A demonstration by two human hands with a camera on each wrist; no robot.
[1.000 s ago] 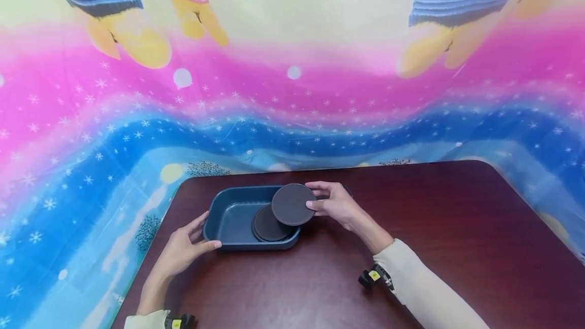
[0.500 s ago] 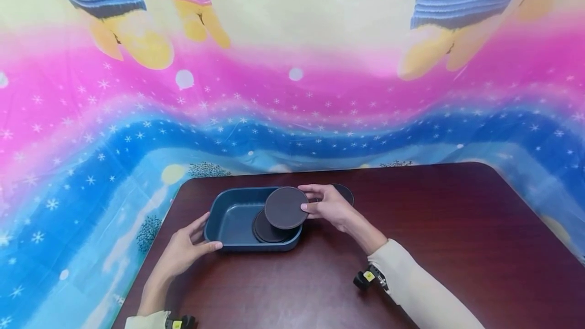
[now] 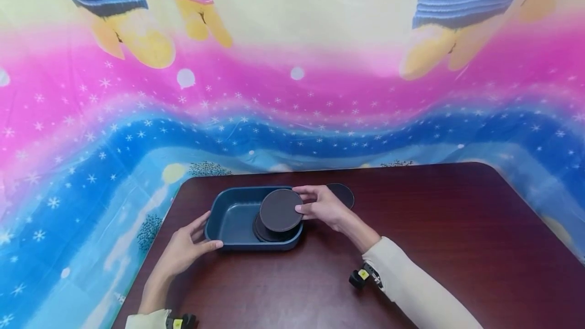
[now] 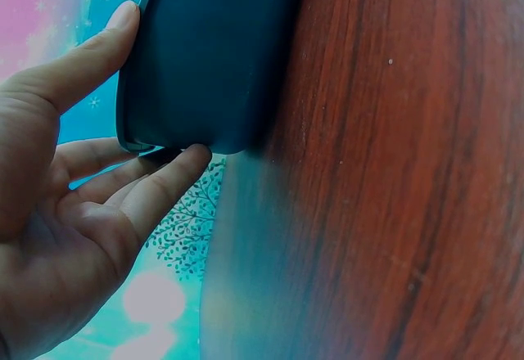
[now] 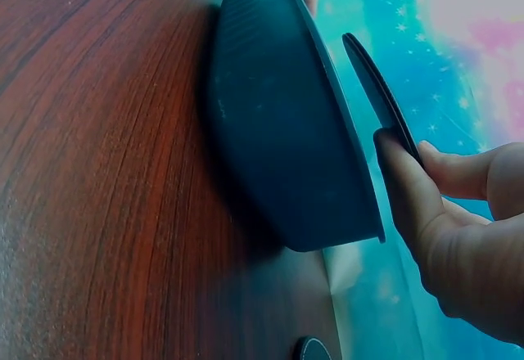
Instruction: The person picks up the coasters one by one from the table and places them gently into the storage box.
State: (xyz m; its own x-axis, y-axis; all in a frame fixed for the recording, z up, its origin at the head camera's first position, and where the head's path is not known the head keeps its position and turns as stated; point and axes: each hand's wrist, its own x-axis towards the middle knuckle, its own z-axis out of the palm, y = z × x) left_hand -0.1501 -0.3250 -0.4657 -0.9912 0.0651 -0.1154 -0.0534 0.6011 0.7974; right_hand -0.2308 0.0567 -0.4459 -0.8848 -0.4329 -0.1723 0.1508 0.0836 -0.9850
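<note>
A round dark brown coaster [image 3: 280, 210], stitched at its edge, is pinched at its right side by my right hand [image 3: 322, 208]. It hangs tilted above the right end of a dark blue rectangular tub [image 3: 253, 247]; in the right wrist view the held coaster [image 5: 381, 90] is apart from the tub's rim. Under it, inside the tub, lie more dark coasters [image 3: 262, 233], overlapping and partly hidden. My left hand [image 3: 185, 248] holds the tub's left end, thumb at the near corner and fingers along the end wall, as the left wrist view also shows.
Another dark coaster [image 3: 342, 194] lies on the brown wooden table [image 3: 434, 227], partly behind my right hand. The table's back edge meets a colourful patterned cloth [image 3: 292, 116] behind. Each wrist carries a small black camera [image 3: 360, 277].
My right hand has moved left with the coaster, bringing it further over the tub and slightly lower. More of the coaster on the table has come into sight. The left hand stays in place.
</note>
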